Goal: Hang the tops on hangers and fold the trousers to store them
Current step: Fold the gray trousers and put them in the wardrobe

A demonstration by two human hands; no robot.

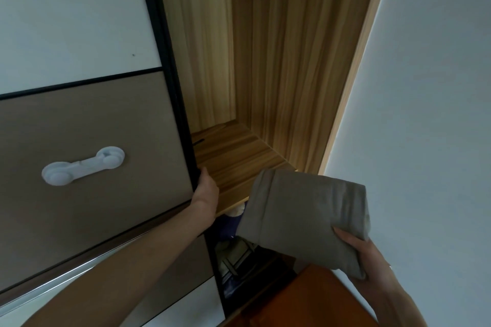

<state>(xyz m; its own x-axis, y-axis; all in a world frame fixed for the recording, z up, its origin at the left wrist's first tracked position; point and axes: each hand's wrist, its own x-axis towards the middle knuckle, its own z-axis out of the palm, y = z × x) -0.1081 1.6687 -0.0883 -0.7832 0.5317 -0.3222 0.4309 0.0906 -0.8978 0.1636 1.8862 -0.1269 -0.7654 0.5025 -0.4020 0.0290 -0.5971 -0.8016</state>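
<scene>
A folded pair of grey-beige trousers [303, 218] is held in the air in front of the open wardrobe, just below the front edge of a wooden shelf [233, 159]. My right hand [364, 255] grips the bundle at its lower right corner, thumb on top. My left hand [206, 191] is clasped around the black edge of the sliding wardrobe door [93, 141], at the shelf's level. The shelf surface that shows is bare wood.
The sliding door carries a white plastic child-lock latch [82, 166]. Below the shelf, dark and pale clothes [236, 255] fill the compartment. An orange-brown wooden surface [308, 300] lies at the bottom. A white wall [425, 87] borders the wardrobe on the right.
</scene>
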